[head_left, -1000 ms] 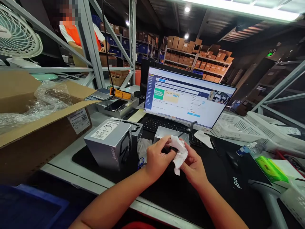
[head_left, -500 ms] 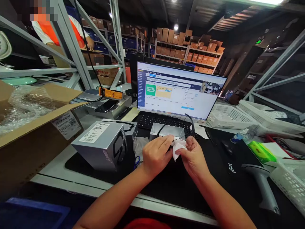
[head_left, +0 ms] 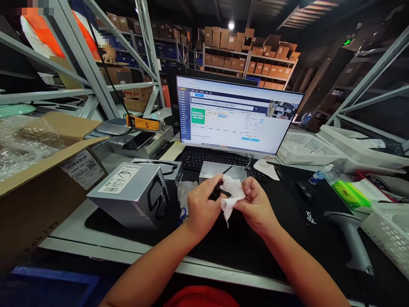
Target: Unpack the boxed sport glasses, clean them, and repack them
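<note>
My left hand (head_left: 202, 204) pinches a small black item (head_left: 219, 192) over the black desk mat (head_left: 243, 247). My right hand (head_left: 255, 207) holds a white wipe (head_left: 230, 195) pressed around that item. Most of the black item is hidden by the wipe and my fingers. Just behind my hands stands an open grey tray box (head_left: 220, 171). A grey product box (head_left: 128, 196) with a printed label lies on its side to the left.
A monitor (head_left: 236, 117) and keyboard (head_left: 217, 160) stand behind. An open cardboard box (head_left: 41, 170) with bubble wrap fills the left. White baskets (head_left: 306, 151), a bottle (head_left: 326, 172) and a barcode scanner (head_left: 349, 236) lie right. A person in orange stands behind the shelf at far left.
The wipe has shifted in my hands and hangs lower again. The thin black wire that stuck up half a second ago is down. The view drifted left.
</note>
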Demonstrator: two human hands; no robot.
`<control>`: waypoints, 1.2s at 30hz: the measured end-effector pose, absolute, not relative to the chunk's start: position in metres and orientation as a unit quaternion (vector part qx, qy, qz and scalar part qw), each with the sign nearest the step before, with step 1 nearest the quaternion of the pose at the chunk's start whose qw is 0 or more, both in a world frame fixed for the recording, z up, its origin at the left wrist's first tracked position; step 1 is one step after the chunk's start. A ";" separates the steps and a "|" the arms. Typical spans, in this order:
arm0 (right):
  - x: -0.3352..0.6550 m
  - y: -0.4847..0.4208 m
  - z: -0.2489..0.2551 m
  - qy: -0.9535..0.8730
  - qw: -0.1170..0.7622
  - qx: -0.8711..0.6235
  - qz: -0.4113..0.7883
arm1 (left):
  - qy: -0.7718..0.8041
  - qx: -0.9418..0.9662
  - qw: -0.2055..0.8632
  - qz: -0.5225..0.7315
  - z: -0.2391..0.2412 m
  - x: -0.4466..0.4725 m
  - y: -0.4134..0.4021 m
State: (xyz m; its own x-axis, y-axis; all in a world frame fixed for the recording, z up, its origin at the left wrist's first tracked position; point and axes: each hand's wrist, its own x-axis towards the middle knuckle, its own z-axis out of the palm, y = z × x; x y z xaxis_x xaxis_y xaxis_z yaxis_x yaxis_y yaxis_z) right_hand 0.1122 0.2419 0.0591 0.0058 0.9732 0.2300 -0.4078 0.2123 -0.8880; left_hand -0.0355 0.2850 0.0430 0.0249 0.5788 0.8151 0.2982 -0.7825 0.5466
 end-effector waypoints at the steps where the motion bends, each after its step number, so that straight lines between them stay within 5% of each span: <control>1: 0.114 0.243 0.059 -0.450 0.638 -0.314 0.540 | 0.303 0.710 0.104 0.627 0.044 -0.035 0.284; 11: 0.145 0.243 0.074 -0.536 0.584 -0.289 0.538 | 0.226 0.732 0.085 0.637 0.053 -0.037 0.277; 32: 0.126 0.251 0.075 -0.344 0.696 -0.365 0.514 | 0.211 0.739 0.160 0.619 0.046 -0.027 0.281; 36: 0.120 0.249 0.075 -0.371 0.665 -0.376 0.528 | 0.219 0.731 0.147 0.630 0.044 -0.028 0.280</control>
State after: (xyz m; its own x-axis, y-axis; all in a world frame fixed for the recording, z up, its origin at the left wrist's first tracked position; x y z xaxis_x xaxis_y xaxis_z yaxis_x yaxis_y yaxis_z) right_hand 0.1202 0.2486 0.0746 0.1665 0.9813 0.0968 -0.4234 0.1598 -0.8917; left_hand -0.0283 0.2798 0.0437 0.1117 0.5046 0.8561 0.1350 -0.8612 0.4900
